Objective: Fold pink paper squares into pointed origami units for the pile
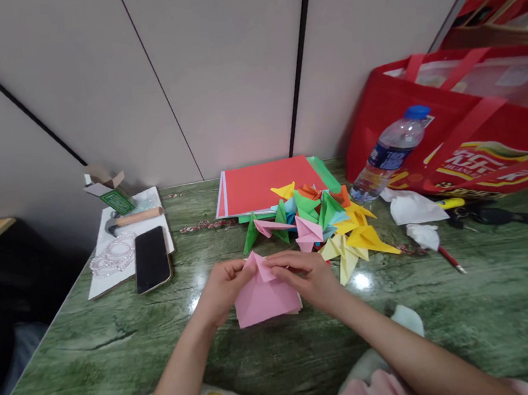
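Observation:
A pink sheet of paper [264, 298], partly folded, lies on the green marbled table [447, 323] in front of me. My left hand [224, 289] pinches its upper left edge. My right hand [307, 276] presses and pinches the folded flap at its top right. Just beyond my hands lies a heap of several folded paper pieces [328, 225] in yellow, green, pink, orange and blue. Behind the heap is a stack of flat coloured sheets [263, 185] with a red one on top.
At the left, a black phone [151, 258], a bead bracelet [112, 256], a small hammer [131, 219] and a little green box [114, 197] rest on white paper. At the right stand a water bottle [389, 153], a red bag [463, 120], crumpled tissues [414, 210] and scissors [506, 217].

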`<act>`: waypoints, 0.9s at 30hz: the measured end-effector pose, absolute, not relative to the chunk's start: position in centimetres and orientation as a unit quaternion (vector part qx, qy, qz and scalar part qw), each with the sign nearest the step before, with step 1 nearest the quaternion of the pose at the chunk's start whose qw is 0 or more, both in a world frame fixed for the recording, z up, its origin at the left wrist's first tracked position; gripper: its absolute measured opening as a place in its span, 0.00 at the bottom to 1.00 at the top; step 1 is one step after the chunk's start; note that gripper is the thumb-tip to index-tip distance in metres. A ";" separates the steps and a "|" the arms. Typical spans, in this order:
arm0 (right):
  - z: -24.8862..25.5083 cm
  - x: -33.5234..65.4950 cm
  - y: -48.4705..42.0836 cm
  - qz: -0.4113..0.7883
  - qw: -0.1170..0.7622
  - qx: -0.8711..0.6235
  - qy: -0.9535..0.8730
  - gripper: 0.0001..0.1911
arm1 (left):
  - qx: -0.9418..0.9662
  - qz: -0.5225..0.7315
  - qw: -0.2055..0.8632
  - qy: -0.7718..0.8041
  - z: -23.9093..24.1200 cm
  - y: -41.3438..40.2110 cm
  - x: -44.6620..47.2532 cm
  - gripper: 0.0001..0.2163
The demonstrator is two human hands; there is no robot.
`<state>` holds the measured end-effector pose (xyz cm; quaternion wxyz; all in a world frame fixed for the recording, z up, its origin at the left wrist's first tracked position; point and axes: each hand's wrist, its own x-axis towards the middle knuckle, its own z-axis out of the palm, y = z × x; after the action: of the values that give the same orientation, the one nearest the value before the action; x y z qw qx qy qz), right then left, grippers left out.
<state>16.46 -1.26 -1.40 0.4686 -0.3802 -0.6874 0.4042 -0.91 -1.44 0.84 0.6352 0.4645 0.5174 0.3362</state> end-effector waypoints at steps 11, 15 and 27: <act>-2.3 16.2 -0.8 0.547 0.433 -0.425 -0.577 0.09 | 0.513 0.298 0.606 0.531 0.3 -1.5 -0.9 0.19; -2.3 16.2 -0.6 0.565 0.426 -0.433 -0.558 0.12 | 0.517 0.295 0.602 0.531 0.1 -1.5 -1.0 0.19; -2.4 16.2 -0.5 0.623 0.416 -0.436 -0.498 0.17 | 0.538 0.268 0.598 0.530 0.0 -1.6 -1.1 0.19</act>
<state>16.23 -0.50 -2.42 0.4161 -0.4361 -0.4981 0.6233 -1.14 -1.59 -0.02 0.5980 0.5379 0.5303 0.2680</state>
